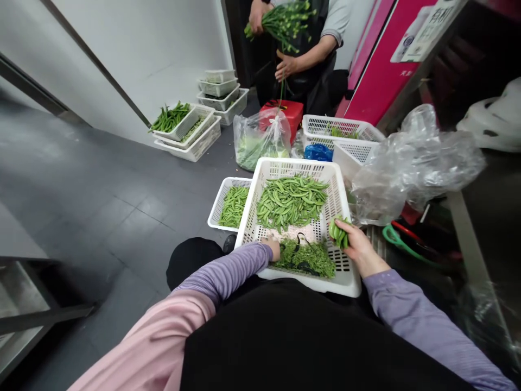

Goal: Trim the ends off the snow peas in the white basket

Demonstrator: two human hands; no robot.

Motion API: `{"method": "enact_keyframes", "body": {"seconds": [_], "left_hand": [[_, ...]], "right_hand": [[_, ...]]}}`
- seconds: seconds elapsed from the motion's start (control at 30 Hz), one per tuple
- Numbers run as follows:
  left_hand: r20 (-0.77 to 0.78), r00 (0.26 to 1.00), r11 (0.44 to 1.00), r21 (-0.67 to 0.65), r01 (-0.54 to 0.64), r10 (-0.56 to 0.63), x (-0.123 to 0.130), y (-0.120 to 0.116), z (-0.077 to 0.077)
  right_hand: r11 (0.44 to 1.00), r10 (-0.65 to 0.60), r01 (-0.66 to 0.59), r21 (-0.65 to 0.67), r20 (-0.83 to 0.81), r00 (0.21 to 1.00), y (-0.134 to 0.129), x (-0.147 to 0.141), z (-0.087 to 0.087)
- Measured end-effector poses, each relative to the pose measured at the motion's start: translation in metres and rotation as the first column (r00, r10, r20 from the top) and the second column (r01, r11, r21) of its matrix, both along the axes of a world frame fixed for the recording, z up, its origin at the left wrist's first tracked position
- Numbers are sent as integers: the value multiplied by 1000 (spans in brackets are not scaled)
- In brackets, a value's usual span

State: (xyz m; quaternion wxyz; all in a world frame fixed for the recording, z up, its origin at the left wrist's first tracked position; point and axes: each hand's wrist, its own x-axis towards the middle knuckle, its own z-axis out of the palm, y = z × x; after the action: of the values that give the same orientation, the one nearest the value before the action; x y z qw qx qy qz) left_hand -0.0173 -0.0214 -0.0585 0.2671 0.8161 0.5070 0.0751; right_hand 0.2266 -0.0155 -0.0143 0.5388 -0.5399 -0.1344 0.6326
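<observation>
A large white plastic basket (344, 203) rests in front of my lap. Flat green snow peas (291, 201) fill its far half, and a heap of fine green trimmings (307, 258) lies at the near side with a dark strip across it. My right hand (362, 250) is closed around a small bunch of snow peas (338, 232) over the basket's right wall. Down inside the basket, at the left edge of the trimmings, is my left hand (273, 247); its fingers are mostly hidden. A smaller white basket (215, 212) of green pods stands at the left.
Opposite me a person (305, 60) holds a bunch of green flowering stems (287, 24). White baskets (191, 146) of vegetables stand by the wall. Beyond my basket are a clear bag (262, 141) and a red stool (288, 117). Crumpled plastic (415, 163) and green-handled scissors (393, 234) are right.
</observation>
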Motion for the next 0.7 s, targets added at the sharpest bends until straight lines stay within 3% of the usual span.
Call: {"method": "enact_keyframes", "body": {"seconds": [0.13, 0.23, 0.37, 0.57, 0.7], "left_hand": [[-258, 926, 916, -361, 173, -276, 11, 3, 22], [-340, 892, 935, -293, 199, -297, 1, 9, 51], [-243, 906, 929, -221, 297, -347, -25, 4, 71], [-291, 839, 879, -287, 382, -460, -40, 0, 66], [-210, 819, 834, -288, 470, -535, -38, 1, 59]], "right_hand": [[986, 149, -153, -61, -65, 987, -7, -1, 0], [955, 246, -260, -143, -110, 963, -10, -16, 2], [892, 371, -407, -198, -195, 908, 5, -60, 15], [827, 527, -554, -93, -214, 823, 84, -169, 61], [799, 587, -598, -60, -138, 798, 152, -240, 71]]}}
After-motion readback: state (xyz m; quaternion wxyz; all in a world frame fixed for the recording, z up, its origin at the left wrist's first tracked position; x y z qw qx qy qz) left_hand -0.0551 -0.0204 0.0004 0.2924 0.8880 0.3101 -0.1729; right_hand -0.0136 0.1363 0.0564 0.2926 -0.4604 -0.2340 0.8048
